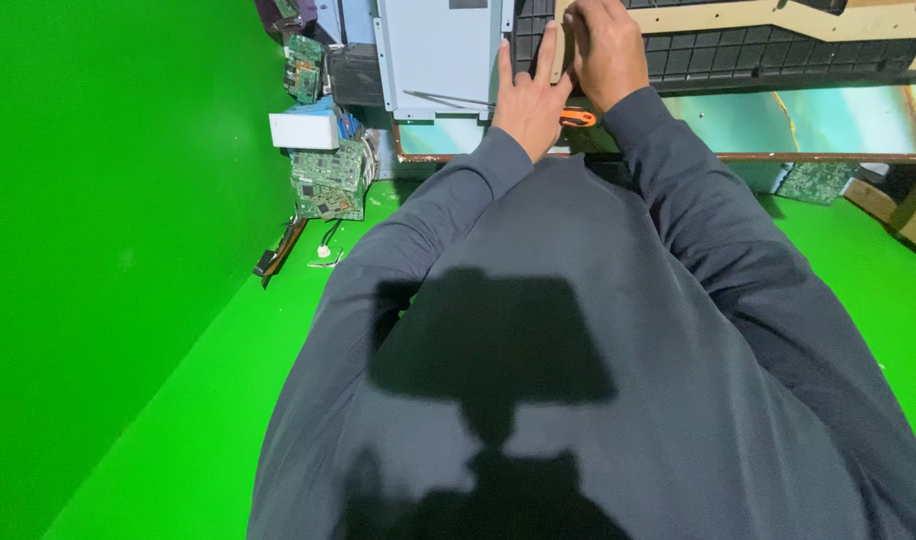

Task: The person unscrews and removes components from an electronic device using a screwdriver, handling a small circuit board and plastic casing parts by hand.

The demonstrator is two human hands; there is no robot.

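Note:
My left hand (528, 95) lies flat with its fingers stretched out, the tips on a black gridded plastic panel (778, 55) beside a grey metal plate (443, 55). My right hand (603, 50) is just to its right, its fingers curled around the end of a tan flat strip (808, 18) that lies across the black panel. An orange-handled tool (578, 118) rests on the table under my wrists; its thin metal shaft (448, 98) stretches left over the grey plate. My dark grey sleeves hide much of the table's near edge.
The table (828, 120) has a glossy teal top and a brown rim. At its left stand stacked green circuit boards (328, 180) and a white box (303, 130). Another board (816, 182) and cardboard (908, 210) lie at the right. A green wall closes the left side.

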